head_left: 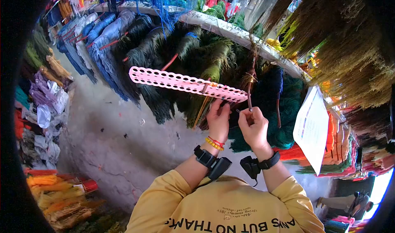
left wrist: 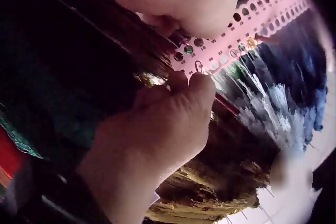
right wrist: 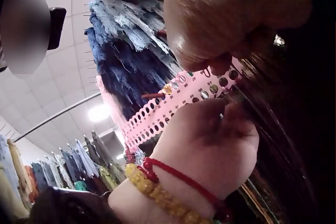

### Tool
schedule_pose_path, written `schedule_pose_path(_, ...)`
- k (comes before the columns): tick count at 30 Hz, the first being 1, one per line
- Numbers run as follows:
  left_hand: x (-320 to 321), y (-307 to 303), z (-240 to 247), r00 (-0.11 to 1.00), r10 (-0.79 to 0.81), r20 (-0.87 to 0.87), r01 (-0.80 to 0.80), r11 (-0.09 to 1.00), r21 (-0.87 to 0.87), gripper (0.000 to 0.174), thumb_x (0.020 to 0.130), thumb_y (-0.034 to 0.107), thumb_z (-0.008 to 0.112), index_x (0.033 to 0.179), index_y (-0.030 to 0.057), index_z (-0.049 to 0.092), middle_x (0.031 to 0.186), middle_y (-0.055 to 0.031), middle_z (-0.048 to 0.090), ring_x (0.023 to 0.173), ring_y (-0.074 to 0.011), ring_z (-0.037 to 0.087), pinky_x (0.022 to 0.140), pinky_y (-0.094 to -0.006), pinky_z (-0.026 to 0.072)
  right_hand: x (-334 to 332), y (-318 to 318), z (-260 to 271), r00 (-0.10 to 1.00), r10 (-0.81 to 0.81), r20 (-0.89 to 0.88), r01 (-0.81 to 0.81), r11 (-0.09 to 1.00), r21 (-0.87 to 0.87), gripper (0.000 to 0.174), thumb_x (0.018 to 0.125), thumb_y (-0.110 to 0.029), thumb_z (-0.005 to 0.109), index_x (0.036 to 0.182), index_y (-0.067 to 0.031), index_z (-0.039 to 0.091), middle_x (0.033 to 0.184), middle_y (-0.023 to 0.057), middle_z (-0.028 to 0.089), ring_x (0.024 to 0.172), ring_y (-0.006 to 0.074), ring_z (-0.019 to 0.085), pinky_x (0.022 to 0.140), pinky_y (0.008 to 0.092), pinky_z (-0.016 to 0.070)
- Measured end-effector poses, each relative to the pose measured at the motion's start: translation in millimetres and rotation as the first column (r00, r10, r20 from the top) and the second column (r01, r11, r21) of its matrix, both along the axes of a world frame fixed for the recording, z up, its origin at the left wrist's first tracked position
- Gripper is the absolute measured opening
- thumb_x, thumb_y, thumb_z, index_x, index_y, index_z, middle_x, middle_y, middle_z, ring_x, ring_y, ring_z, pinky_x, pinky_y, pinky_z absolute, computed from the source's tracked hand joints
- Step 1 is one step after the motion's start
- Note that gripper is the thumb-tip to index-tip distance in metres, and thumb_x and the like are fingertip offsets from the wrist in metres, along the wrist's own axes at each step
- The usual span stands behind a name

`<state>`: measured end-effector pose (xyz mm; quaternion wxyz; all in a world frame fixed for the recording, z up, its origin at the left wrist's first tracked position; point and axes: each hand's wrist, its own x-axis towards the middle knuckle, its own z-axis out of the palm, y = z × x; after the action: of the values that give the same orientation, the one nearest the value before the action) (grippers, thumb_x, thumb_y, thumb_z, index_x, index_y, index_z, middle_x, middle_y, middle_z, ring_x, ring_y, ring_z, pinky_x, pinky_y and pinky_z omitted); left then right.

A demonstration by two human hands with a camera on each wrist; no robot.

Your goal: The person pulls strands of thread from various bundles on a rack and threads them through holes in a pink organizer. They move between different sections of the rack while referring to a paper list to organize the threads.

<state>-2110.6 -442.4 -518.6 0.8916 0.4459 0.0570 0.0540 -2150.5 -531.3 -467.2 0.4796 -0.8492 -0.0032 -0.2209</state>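
Note:
A long pink thread card (head_left: 181, 83) with holes along both edges stands out in front of hanging yarn skeins. My left hand (head_left: 218, 122), wearing yellow bead and red cord bracelets, grips the card's lower edge near its right end. Beside it, my right hand (head_left: 254, 128) has thumb and forefinger pinched together at the same end. A small thin loop (left wrist: 198, 67) sticks out from those fingertips, over the card's numbered face; what it is made of, I cannot tell. Several card holes carry coloured threads (right wrist: 168, 88). My left fingertips are partly hidden in the left wrist view.
Dark green and blue skeins (head_left: 111, 31) hang on reddish rods from a pale rail (head_left: 214, 24). Brown-gold yarn (head_left: 349, 48) hangs at upper right above a white paper sheet (head_left: 312, 128). Orange yarn piles (head_left: 57, 192) lie at lower left. Another person (head_left: 349, 203) is at lower right.

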Motion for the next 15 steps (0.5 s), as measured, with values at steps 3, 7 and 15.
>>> schedule_pose_path(3, 3, 0, -5, 0.992, -0.124, 0.031, 0.127, 0.971, -0.200, 0.015, 0.086, 0.006, 0.052, 0.101, 0.0034, 0.054, 0.085, -0.0021, 0.057, 0.070, -0.0096, 0.054, 0.061, -0.0226, 0.0433, 2, 1, 1, 1.000, -0.001, 0.011, 0.002, 1.000, -0.010, 0.009, 0.075, -0.005, 0.062, 0.080, -0.0018, 0.054, 0.062, 0.0081, 0.059, 0.056, 0.0099, 0.057, 0.052, 0.0251, 0.0454)
schedule_pose_path(7, 1, -1, 0, 0.977, -0.200, 0.070, 0.210, 0.877, -0.432, 0.010, 0.087, 0.005, 0.049, 0.096, 0.0042, 0.054, 0.091, -0.0041, 0.058, 0.081, -0.0122, 0.056, 0.070, -0.0252, 0.0452, 11, 0, -1, 0.958, 0.170, 0.233, -0.089, 0.942, -0.322, 0.009, 0.075, -0.001, 0.061, 0.077, -0.0016, 0.053, 0.062, 0.0041, 0.058, 0.052, 0.0063, 0.053, 0.045, 0.0212, 0.0405)
schedule_pose_path(15, -8, 5, 1, 0.963, -0.224, 0.153, 0.271, 0.775, -0.571, 0.019, 0.088, 0.002, 0.046, 0.104, 0.0041, 0.053, 0.101, -0.0053, 0.057, 0.093, -0.0138, 0.055, 0.083, -0.0267, 0.0427, 15, 7, 11, 0.921, 0.182, 0.345, 0.046, 0.827, -0.560, 0.013, 0.070, -0.008, 0.064, 0.078, -0.0094, 0.054, 0.059, 0.0066, 0.055, 0.048, 0.0243, 0.053, 0.048, 0.0323, 0.0432)
